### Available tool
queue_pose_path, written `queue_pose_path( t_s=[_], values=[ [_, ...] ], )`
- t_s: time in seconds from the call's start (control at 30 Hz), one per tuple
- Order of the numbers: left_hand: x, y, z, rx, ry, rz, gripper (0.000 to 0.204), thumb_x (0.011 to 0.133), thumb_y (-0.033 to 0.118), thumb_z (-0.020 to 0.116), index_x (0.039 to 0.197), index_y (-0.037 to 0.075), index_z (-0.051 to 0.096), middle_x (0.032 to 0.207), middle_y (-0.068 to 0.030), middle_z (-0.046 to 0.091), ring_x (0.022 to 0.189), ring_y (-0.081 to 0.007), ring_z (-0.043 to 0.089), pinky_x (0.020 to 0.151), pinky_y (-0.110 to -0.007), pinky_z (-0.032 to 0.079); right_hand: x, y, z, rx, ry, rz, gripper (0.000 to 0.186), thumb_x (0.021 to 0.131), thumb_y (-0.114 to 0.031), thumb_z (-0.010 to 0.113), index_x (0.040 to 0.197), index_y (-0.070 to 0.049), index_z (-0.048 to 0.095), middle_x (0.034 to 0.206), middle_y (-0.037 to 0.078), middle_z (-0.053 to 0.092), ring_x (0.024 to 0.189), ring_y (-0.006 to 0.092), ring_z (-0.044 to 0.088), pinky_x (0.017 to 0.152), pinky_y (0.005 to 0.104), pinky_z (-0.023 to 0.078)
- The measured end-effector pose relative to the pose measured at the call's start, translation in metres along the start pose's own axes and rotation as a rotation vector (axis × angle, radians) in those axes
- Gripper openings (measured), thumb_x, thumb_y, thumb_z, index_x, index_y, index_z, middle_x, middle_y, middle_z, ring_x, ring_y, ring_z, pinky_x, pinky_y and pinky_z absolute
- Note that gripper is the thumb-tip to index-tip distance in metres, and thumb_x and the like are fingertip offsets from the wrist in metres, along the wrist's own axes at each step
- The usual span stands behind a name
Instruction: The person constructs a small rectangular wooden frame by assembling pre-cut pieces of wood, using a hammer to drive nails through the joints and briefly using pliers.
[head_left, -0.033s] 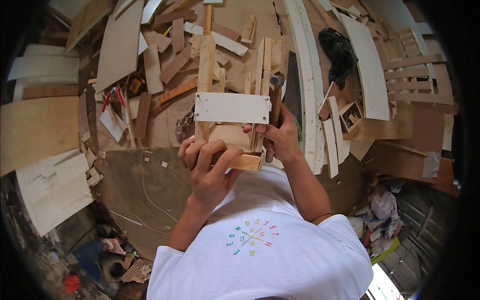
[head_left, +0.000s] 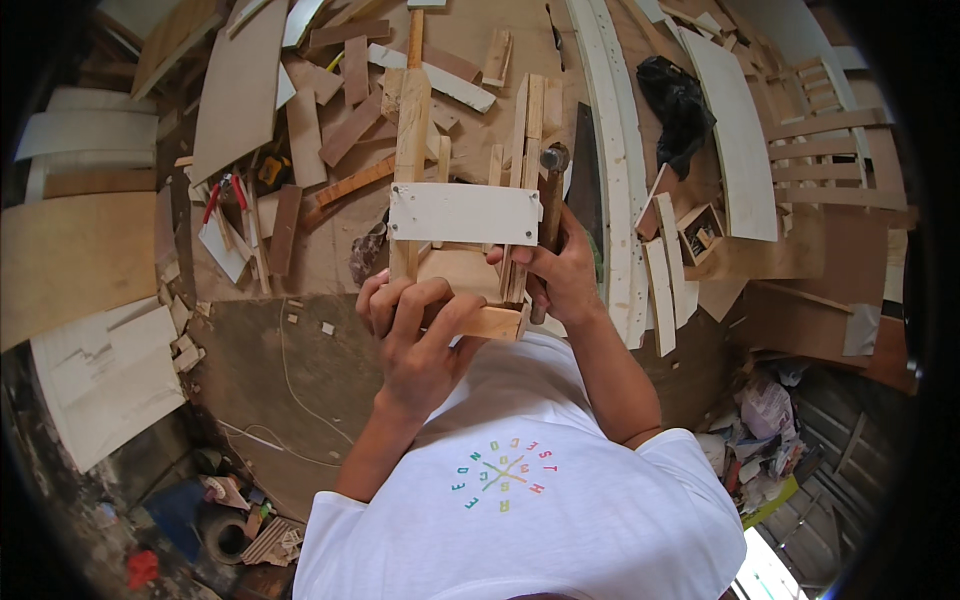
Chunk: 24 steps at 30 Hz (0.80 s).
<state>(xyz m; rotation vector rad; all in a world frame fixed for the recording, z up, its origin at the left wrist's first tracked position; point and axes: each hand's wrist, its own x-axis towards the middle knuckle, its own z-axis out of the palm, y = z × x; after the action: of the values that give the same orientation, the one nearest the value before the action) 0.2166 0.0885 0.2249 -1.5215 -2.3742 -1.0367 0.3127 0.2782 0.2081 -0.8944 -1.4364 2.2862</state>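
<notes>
Close in front of my shirt is a small wooden frame (head_left: 404, 150) of pale sticks with a board at its near end. A white wooden plate (head_left: 463, 214) lies across it, with nail heads near its corners. My left hand (head_left: 420, 335) curls its fingers over the near end piece (head_left: 492, 323). On the right side, my right hand (head_left: 562, 268) grips the frame's side strips with thumb and fingers. A hammer (head_left: 552, 195) stands along that side, head away from me, its handle held in the same hand. The fingertips beneath the frame are hidden.
Beyond the frame, the work table (head_left: 330, 230) bears many wood offcuts (head_left: 352, 128). Red-handled pliers (head_left: 240, 193) lie at left. Long white boards (head_left: 612, 150), a black plastic bag (head_left: 678, 105) and a small wooden box of bits (head_left: 702, 235) are at right.
</notes>
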Motion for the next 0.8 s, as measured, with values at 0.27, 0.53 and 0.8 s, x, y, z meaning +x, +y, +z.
queue_pose_path(
  t_s=[0.27, 0.53, 0.8],
  values=[
    [0.016, -0.010, -0.001, -0.046, 0.030, 0.008, 0.031, 0.079, 0.041, 0.086, 0.100, 0.020, 0.077, 0.105, 0.0000, 0.062, 0.107, -0.0256, 0.054, 0.109, -0.051, 0.037, 0.009, 0.009, 0.010, 0.155, 0.077, -0.005, 0.067, 0.084, -0.026, 0.084, 0.135, 0.002, 0.051, 0.104, 0.013, 0.070, 0.080, 0.0149, 0.069, 0.045, 0.0187, 0.048],
    [0.020, -0.016, -0.001, -0.098, 0.038, -0.001, 0.035, 0.075, 0.039, 0.088, 0.101, 0.019, 0.078, 0.107, 0.0009, 0.064, 0.111, -0.0260, 0.054, 0.109, -0.053, 0.037, 0.010, 0.003, 0.020, 0.247, 0.108, 0.032, 0.074, 0.085, -0.027, 0.085, 0.144, 0.001, 0.048, 0.097, 0.012, 0.072, 0.052, 0.0049, 0.054, 0.041, 0.0179, 0.037],
    [0.029, -0.019, -0.002, -0.094, 0.022, 0.020, 0.037, 0.074, 0.040, 0.089, 0.102, 0.019, 0.078, 0.107, -0.0006, 0.064, 0.113, -0.0282, 0.053, 0.109, -0.053, 0.037, 0.017, 0.005, 0.017, 0.303, 0.093, 0.023, 0.075, 0.087, -0.025, 0.084, 0.146, 0.000, 0.045, 0.096, 0.010, 0.073, 0.048, 0.0027, 0.048, 0.040, 0.0173, 0.034]
  ],
)
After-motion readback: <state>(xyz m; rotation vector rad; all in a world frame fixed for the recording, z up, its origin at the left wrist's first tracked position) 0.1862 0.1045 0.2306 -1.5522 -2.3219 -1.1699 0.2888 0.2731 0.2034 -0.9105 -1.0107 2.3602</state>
